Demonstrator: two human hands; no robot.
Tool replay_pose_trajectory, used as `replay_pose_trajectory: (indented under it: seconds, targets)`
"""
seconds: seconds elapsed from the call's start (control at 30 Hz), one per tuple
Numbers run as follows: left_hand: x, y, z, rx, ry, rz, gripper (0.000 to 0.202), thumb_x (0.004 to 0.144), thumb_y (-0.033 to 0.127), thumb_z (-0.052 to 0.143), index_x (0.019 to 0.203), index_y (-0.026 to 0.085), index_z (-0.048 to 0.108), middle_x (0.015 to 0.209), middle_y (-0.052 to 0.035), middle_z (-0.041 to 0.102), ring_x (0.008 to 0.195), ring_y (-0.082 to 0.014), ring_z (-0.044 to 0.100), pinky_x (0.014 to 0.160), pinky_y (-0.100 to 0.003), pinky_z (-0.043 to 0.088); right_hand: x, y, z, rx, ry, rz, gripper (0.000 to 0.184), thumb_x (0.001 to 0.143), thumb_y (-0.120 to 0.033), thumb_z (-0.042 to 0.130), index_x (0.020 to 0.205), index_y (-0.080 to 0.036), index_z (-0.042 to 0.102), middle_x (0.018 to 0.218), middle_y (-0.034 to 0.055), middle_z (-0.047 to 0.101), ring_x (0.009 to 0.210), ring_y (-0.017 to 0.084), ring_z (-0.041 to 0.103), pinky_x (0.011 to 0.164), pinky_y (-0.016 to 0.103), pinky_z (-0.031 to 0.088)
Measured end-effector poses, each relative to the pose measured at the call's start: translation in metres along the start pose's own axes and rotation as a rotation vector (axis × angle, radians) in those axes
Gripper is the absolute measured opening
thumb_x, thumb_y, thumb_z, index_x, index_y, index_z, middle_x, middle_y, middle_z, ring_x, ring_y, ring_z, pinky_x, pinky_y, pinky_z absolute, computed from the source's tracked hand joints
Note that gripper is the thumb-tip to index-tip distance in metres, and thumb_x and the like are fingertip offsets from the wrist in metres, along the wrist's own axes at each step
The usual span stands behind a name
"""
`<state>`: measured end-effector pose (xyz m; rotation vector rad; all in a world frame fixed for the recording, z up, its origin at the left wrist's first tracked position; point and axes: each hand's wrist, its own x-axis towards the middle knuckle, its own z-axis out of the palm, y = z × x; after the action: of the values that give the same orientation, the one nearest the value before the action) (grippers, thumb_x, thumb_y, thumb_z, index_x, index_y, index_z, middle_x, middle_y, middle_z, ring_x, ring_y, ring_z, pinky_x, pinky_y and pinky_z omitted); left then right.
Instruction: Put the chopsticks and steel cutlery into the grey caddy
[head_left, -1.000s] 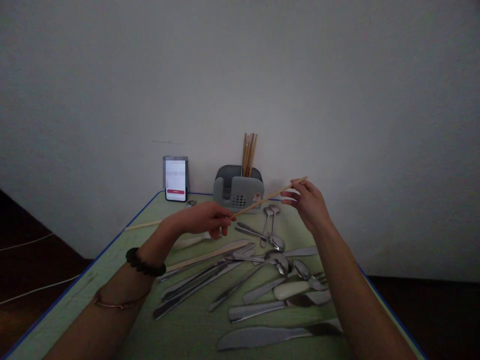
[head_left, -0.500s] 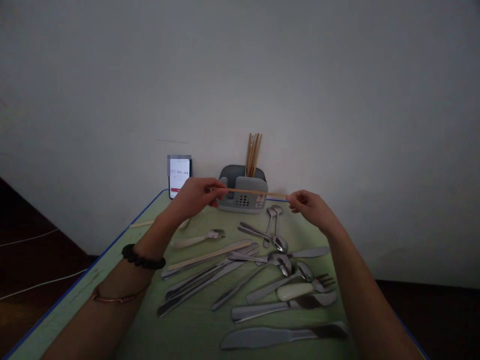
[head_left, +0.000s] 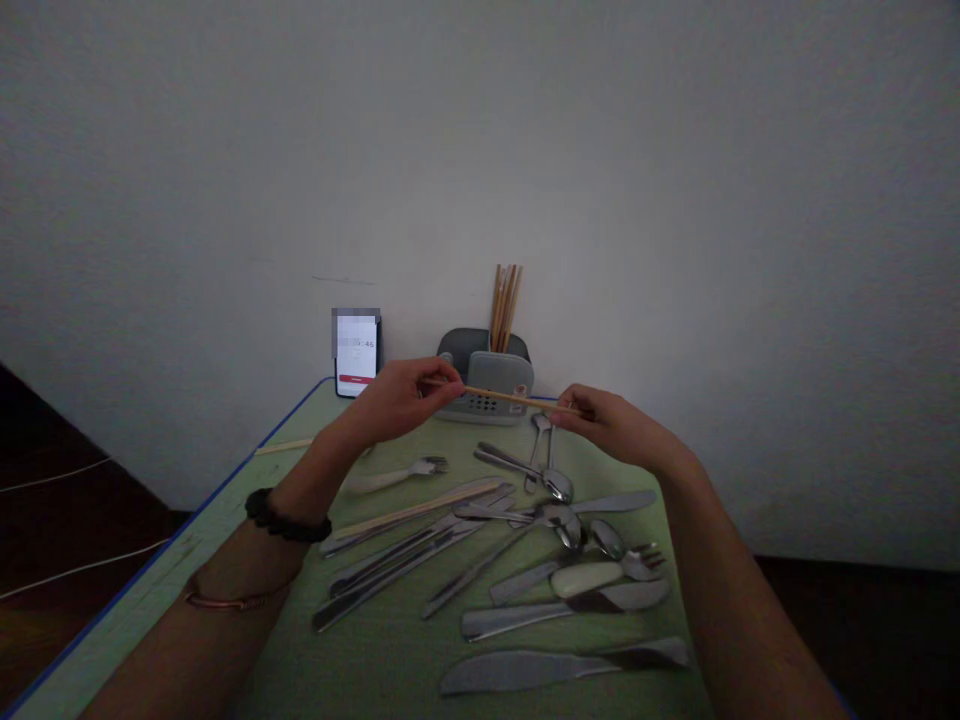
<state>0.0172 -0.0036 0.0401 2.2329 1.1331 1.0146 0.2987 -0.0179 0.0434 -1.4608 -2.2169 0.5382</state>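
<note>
A thin wooden chopstick [head_left: 510, 398] is held level above the green table [head_left: 225, 500], just in front of the grey cutlery holder [head_left: 491, 380]. My left hand [head_left: 405, 400] pinches its left end. My right hand [head_left: 607, 425] pinches its right end. Several more chopsticks [head_left: 506, 305] stand upright in the holder. Below my hands lie spoons [head_left: 551, 480], forks and knives.
A lit phone [head_left: 355, 350] leans against the wall behind the table at the left. A loose chopstick [head_left: 283, 446] lies near the table's left edge, another [head_left: 420, 508] among the knives. A large knife [head_left: 562, 668] lies nearest me. Cables run over the dark floor at left.
The chopstick went from slanting up to the right to nearly level. My left hand rose and moved toward the holder; my right hand came down and slightly left.
</note>
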Motion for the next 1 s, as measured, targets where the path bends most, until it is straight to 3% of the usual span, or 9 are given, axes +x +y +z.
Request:
replay_pose_trajectory:
  seconds: [0.23,0.63,0.73,0.87,1.0]
  targets:
    - [0.000,0.004,-0.001,0.087,0.017,0.046,0.026,0.079,0.040,0.059,0.076,0.014,0.064,0.053,0.0049,0.051,0.049,-0.0075,0.041,0.047,-0.018,0.031,-0.001,-0.006,-0.005,0.025,0.023,-0.034,0.042,0.077,-0.057,0.054,0.067,-0.017,0.057,0.057,-0.0041,0.038,0.055,0.010,0.034,0.052,0.024,0.024]
    - [-0.003,0.005,-0.003,0.128,0.016,0.044,0.042,0.074,0.051,0.061,0.055,0.014,0.057,0.047,0.0048,0.043,0.045,-0.0065,0.034,0.042,-0.019,0.025,-0.009,-0.015,-0.010,0.058,-0.217,-0.074,0.051,0.086,-0.056,0.042,0.086,-0.015,0.071,0.057,-0.0033,0.039,0.053,0.010,0.034,0.053,0.024,0.028]
    - [-0.003,0.006,-0.003,0.133,0.010,0.030,0.044,0.074,0.053,0.060,0.054,0.013,0.058,0.045,0.0042,0.044,0.044,-0.0063,0.035,0.041,-0.019,0.025,-0.010,-0.017,-0.010,0.061,-0.215,-0.097,0.049,0.087,-0.054,0.042,0.088,-0.015,0.071,0.056,-0.0038,0.038,0.053,0.010,0.034,0.052,0.024,0.028]
    - [-0.002,0.007,0.003,0.133,0.000,0.028,0.045,0.076,0.053,0.059,0.056,0.013,0.061,0.045,0.0043,0.046,0.043,-0.0058,0.035,0.041,-0.018,0.025,-0.007,-0.024,-0.006,0.102,-0.191,-0.140,0.040,0.087,-0.049,0.046,0.086,-0.014,0.067,0.060,-0.0016,0.049,0.057,0.011,0.044,0.055,0.023,0.033]
    - [-0.001,0.009,0.011,0.151,-0.085,0.054,0.040,0.080,0.050,0.055,0.066,0.013,0.065,0.050,0.0038,0.050,0.047,-0.0068,0.041,0.044,-0.017,0.028,-0.004,-0.029,-0.002,0.126,-0.153,-0.146,0.031,0.085,-0.044,0.052,0.086,-0.016,0.065,0.064,-0.0006,0.055,0.060,0.011,0.049,0.058,0.023,0.036]
